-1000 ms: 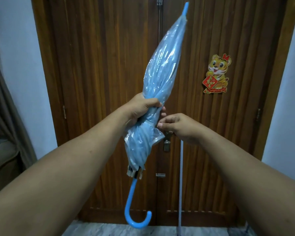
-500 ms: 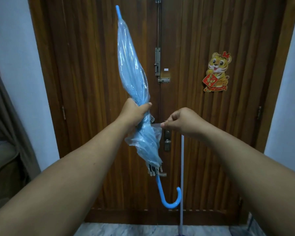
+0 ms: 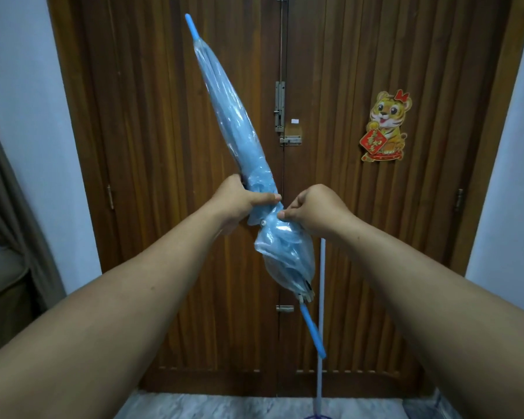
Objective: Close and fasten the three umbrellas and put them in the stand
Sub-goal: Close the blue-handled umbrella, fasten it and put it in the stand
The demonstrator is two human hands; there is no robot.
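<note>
A folded blue umbrella [image 3: 239,128] is held up before a dark wooden double door [image 3: 164,207], tilted so that its blue tip is aimed toward 11 o'clock and its blue handle shaft toward 5 o'clock. The gathered canopy is gripped at its waist by the left hand [image 3: 239,201], whose fingers and thumb are curled round the plastic. Just beside it, toward 3 o'clock, the canopy is pinched by the right hand [image 3: 312,207], thumb and fingertips closed on the folds next to a small white snap button [image 3: 263,222]; whether the strap is fastened cannot be told. Below the hands the canopy is seen bulging loosely, with the rib ends bunched above the shaft. A thin white pole [image 3: 321,297] is seen standing behind the umbrella, rising from the marble floor [image 3: 224,406] at 6 o'clock. A tiger sticker [image 3: 386,127] is fixed to the door's right leaf, at 2 o'clock from the hands.
</note>
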